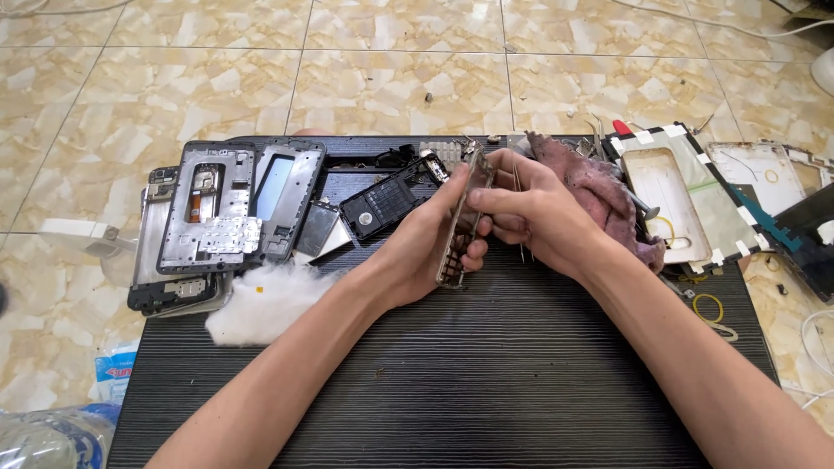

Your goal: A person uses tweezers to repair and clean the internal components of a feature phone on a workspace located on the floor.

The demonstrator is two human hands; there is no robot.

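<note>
I see left hand (426, 247) gripping frame (460, 227) on edge | long axis toward mat's (486, 373) far edge | right hand (530, 217) pinching frame top, tweezers (519, 217) tucked | mid-mat

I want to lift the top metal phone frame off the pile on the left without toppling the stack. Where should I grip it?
Probably pinch the top phone frame by its two long side rails, coming from above. It lies flat on the stack, its middle is a thin plate with cut-outs, and the rails look like the stiffest part with free edges.
</note>
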